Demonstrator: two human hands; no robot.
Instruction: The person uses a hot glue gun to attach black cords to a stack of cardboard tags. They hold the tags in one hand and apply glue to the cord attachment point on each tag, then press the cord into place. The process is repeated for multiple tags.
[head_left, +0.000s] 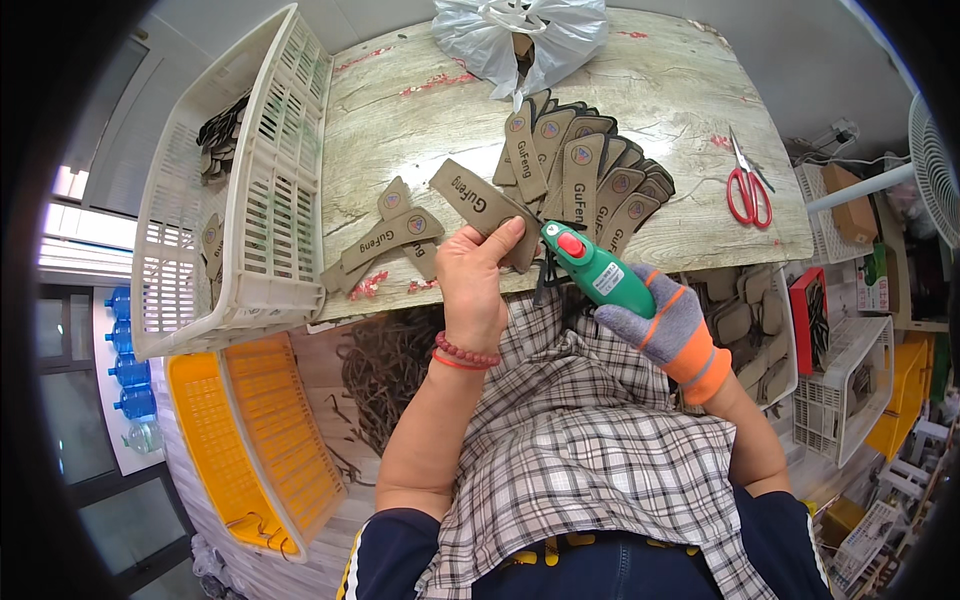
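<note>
My bare left hand (474, 275), with a red bead bracelet at the wrist, pinches a flat brown fabric piece (468, 193) with dark lettering. The piece is rounded at the end near my thumb and lies over the table's near edge. My right hand (668, 332), in a grey and orange glove, grips a green handheld electric cutter (612, 283) with a red button. The cutter's tip points at the rounded end of the piece; whether it touches is too small to tell. Similar dark-edged pieces (580, 165) fan out beyond the cutter. A few more pieces (400, 232) lie left of my hand.
Red-handled scissors (748, 195) lie on the table (680, 90) at right. A white plastic bag (520, 50) stands at the back. At left are a white basket (285, 180) and a yellow crate (285, 410). Dark strips (385, 380) heap below the table edge.
</note>
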